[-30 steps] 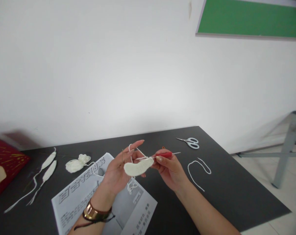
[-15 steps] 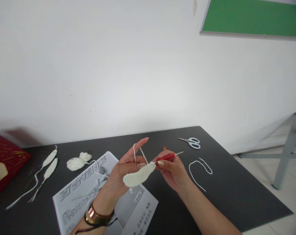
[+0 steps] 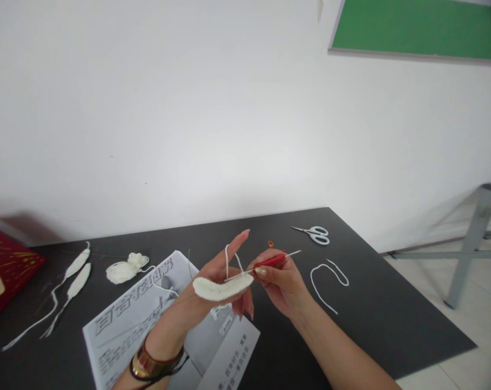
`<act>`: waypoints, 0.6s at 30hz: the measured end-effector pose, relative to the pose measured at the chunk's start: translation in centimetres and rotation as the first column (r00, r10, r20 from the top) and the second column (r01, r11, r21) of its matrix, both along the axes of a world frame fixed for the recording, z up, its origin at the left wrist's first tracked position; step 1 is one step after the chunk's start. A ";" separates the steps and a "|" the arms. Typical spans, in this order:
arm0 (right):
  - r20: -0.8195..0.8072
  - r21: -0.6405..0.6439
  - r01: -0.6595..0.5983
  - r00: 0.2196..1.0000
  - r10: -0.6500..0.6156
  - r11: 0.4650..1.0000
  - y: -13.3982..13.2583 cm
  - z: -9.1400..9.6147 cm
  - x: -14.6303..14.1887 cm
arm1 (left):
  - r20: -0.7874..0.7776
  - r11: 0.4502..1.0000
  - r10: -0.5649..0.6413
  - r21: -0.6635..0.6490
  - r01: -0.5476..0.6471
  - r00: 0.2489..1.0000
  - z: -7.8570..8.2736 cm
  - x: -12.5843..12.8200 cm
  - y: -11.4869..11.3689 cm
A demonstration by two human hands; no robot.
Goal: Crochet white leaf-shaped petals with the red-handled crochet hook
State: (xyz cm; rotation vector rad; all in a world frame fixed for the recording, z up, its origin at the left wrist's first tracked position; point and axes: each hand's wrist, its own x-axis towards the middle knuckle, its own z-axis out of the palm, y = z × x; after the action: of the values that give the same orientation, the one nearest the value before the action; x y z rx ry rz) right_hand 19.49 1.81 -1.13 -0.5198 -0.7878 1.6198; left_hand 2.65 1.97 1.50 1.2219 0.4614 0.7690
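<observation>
My left hand (image 3: 213,276) grips a curved white crochet piece (image 3: 219,290), its index finger raised with a loop of white yarn (image 3: 227,257) around it. In my right hand (image 3: 280,281) is a crochet hook (image 3: 270,261) with a red handle, held like a pen. The hook's thin metal shaft points left and meets the upper edge of the crochet piece near its right end. From the left hand the yarn runs back toward a small white yarn ball (image 3: 126,268). The thumb of my left hand is mostly hidden behind the piece.
Printed sheets (image 3: 119,330) lie under my left arm on the black table (image 3: 363,325). Two white crocheted petal shapes (image 3: 78,279) with tails lie left, near a red box (image 3: 10,271). Scissors (image 3: 316,234), an orange stitch marker (image 3: 270,244) and a loose yarn piece (image 3: 321,292) lie right.
My left hand has turned, tipping the crochet piece flatter and shifting it left, and its lower fingers now show beneath. The hook has drawn along the piece's upper edge. The view has shifted slightly.
</observation>
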 end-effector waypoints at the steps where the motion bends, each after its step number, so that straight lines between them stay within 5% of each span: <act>1: 0.004 0.010 -0.002 1.000 0.002 1.000 0.0 0.0 0.0 | -0.026 1.000 0.000 0.011 0.000 1.000 0.1 0.0 0.0; 9: 0.048 0.082 0.064 0.997 -0.068 0.995 -0.4 0.8 -0.1 | -0.033 0.994 0.104 0.047 -0.102 0.994 0.7 0.0 -0.1; 18: 0.079 0.127 0.053 0.995 -0.064 0.991 -0.2 0.8 0.2 | 0.119 0.998 0.059 -0.019 -0.057 0.991 1.0 -0.4 -0.5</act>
State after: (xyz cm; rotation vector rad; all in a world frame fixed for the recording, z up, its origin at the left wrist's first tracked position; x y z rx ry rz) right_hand 19.68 1.56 -0.37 -0.5186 -0.9208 1.4922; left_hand 2.28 1.51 2.52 1.1451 0.4052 0.8812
